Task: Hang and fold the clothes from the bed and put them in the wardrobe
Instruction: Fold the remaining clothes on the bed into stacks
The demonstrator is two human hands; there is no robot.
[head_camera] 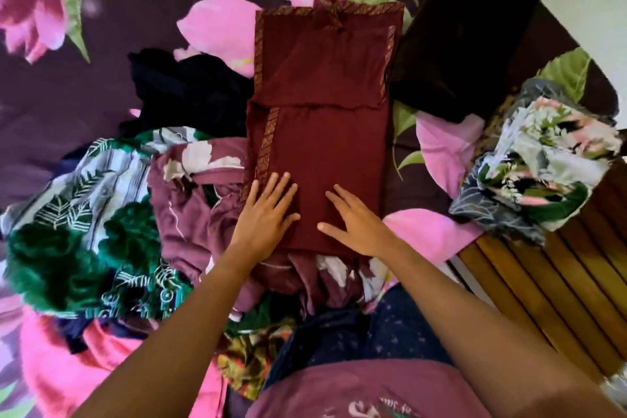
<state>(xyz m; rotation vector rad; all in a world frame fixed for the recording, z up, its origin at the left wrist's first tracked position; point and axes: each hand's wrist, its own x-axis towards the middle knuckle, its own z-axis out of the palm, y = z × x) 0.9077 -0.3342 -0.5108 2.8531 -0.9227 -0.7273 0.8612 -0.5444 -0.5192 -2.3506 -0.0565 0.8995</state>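
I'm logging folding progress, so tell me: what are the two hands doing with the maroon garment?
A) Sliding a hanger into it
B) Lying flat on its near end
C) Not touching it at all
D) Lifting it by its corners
B: the left hand and the right hand both lie with straight, spread fingers flat on the near end of the folded maroon garment.

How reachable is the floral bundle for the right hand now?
Probably yes: the right hand lies flat, holding nothing, on the maroon garment, and the floral bundle sits uncovered to its right, only bedsheet between them.
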